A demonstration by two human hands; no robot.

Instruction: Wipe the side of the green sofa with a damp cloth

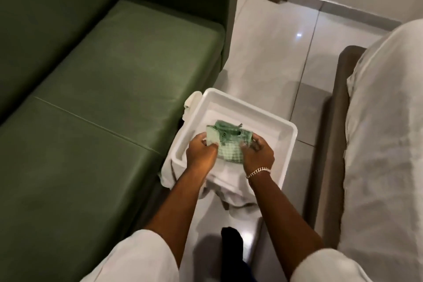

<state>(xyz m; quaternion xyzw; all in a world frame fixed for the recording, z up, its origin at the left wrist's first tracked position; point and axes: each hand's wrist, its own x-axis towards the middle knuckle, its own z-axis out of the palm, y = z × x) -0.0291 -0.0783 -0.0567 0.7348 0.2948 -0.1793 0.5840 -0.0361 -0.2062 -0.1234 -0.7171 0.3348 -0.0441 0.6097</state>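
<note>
The green sofa [96,80] fills the left half of the view, with its armrest at the top and its side facing the floor gap. A pale green waffle cloth [226,142] is bunched between both hands, above a white rectangular tub [247,110] on the floor beside the sofa. My left hand [201,151] grips the cloth's left end. My right hand [258,154], with a chain bracelet at the wrist, grips its right end. The cloth's lower part is hidden behind my fingers.
A white towel [229,194] lies under the tub and spills toward me. A bed with white sheets [384,144] and a brown frame runs down the right. Glossy white floor tiles [270,52] stretch between the sofa and the bed. My foot in a dark sock [231,242] stands below the tub.
</note>
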